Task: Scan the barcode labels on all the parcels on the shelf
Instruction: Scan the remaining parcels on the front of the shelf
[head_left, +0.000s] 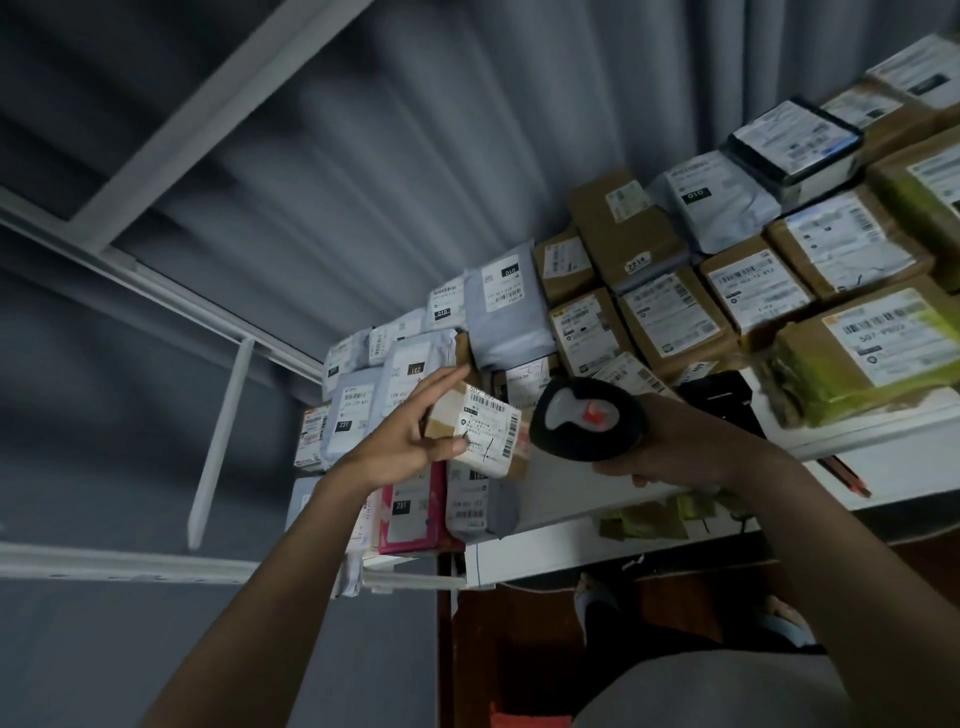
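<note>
Left hand (410, 441) grips small box (475, 434) by its edges at shelf (597, 535) left end; right hand (670, 447) clasps scanner (587, 418). Box looks light, stiff; hold sides, label clear

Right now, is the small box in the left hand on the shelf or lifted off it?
Lifted: the left hand holds the small box up beside the scanner.

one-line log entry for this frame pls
phase: scanning | left hand: holds box, label up | right hand: grips scanner beside box | shelf: many parcels
</note>
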